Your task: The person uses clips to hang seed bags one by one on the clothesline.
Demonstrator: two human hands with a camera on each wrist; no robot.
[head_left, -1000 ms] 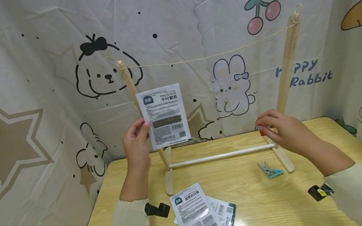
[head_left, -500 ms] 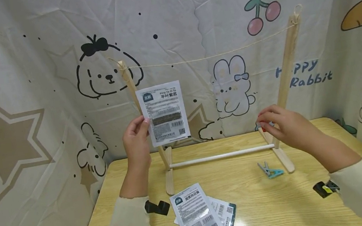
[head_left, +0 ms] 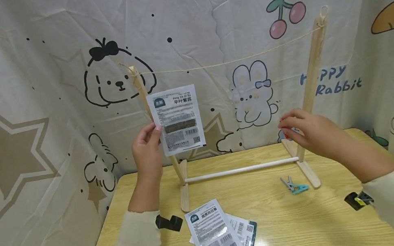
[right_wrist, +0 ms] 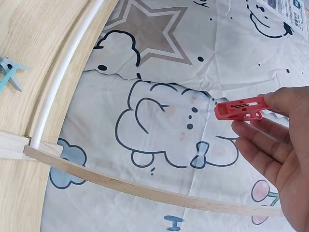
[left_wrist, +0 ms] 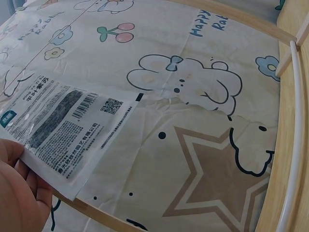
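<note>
My left hand [head_left: 146,151] pinches a white printed seed packet [head_left: 177,119] by its left edge, thumb in front. The packet stands upright in the air before the left post, below the string [head_left: 219,65]. In the left wrist view the same packet [left_wrist: 67,123] shows its barcode and a dark strip. At the right, my right hand [head_left: 312,133] holds a red clothespin [right_wrist: 239,108] between thumb and fingers, in front of the right post. The head view shows just a bit of its red; in the right wrist view it is plain.
The string runs between two wooden posts [head_left: 313,67], joined low by a white rod [head_left: 241,170]. On the table [head_left: 268,221] lie more seed packets [head_left: 214,235], overlapping, at the front. Grey and blue clothespins [head_left: 294,186] lie near the right foot. A patterned cloth hangs behind.
My left hand has raised the seed packet slightly. My right hand, with the red clothespin, has risen a little as well. The things on the table have stayed put.
</note>
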